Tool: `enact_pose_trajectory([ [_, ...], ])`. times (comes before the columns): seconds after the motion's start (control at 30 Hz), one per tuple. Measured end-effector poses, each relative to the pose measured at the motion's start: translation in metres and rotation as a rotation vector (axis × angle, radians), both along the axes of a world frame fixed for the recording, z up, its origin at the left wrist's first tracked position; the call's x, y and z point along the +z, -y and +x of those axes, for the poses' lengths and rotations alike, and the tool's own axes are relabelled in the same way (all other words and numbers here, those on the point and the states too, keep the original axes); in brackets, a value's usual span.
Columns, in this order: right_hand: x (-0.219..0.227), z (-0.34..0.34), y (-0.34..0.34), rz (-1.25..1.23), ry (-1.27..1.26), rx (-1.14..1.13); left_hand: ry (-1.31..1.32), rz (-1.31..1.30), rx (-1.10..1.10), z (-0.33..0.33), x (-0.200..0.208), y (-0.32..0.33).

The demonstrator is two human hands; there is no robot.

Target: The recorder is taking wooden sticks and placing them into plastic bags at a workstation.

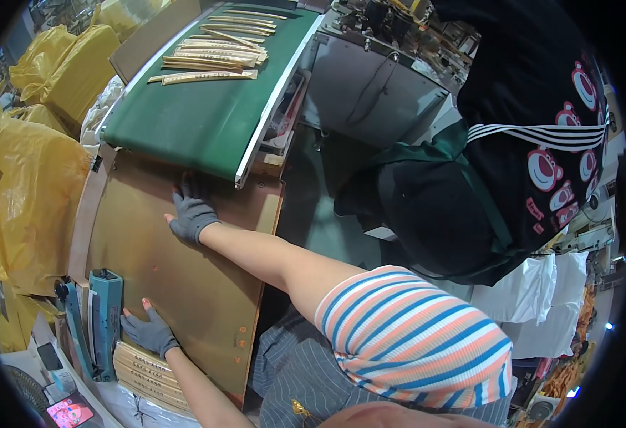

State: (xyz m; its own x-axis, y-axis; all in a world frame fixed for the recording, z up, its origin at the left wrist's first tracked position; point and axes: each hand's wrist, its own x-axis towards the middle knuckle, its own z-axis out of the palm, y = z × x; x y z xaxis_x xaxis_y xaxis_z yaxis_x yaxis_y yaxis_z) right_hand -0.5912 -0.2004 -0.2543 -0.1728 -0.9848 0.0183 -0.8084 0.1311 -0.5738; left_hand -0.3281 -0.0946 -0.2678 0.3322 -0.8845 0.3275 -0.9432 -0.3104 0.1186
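1. At your far left, yellow plastic bags (34, 196) stood in a bulky pile, and below them a phone (70, 412) lay with a mostly pink screen lit.
2. To the right of these, a blue-green metal clamp (104, 324) stood upright along the left edge of the desk (191, 299).
3. Your left hand (150, 332), in a grey glove with bare fingertips, was just beside that clamp. Its thumb and fingers were apart, with nothing seen in its grasp; you could not tell whether it pressed on the desk.
4. Right below that hand, a bundle (149, 376) of thin paper-wrapped sticks lay stacked in rows, close to the foot of the clamp.
5. Your right hand (193, 214), gloved the same way, was over the far part of the desk, near the lower end of the green belt (199, 125). Its thumb stood apart from the fingers, and no thing showed in it.
6. Farther up the belt, loose packets (216, 53) of the same slim kind lay mostly crosswise, some overlapping.
7. Your striped sleeve (413, 332) came next, and beyond it a co-worker (434, 214) in black clothes was close by.
8. At the far right, white bags (541, 307) hung or stood; you could not tell which.
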Motion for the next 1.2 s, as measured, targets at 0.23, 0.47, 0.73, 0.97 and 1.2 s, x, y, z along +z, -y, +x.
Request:
enact_pose_trajectory([
  [0.23, -0.001, 0.001, 0.0, -0.015, 0.006, -0.002, -0.04, 0.024, 0.02, -0.005, 0.008, -0.001],
  [0.47, -0.002, -0.001, 0.001, -0.028, 0.011, 0.0, -0.066, 0.022, 0.012, -0.006, 0.007, -0.001],
  [0.73, 0.002, 0.0, 0.0, -0.01, 0.031, 0.01, -0.048, 0.011, 0.01, -0.002, 0.001, 0.001],
  [0.97, -0.007, 0.002, 0.003, -0.022, 0.017, 0.003, -0.035, -0.004, 0.002, 0.002, -0.008, 0.002],
  [1.2, -0.016, 0.003, 0.005, -0.058, 0.004, -0.008, -0.06, -0.028, -0.01, 0.0, -0.011, 0.004],
])
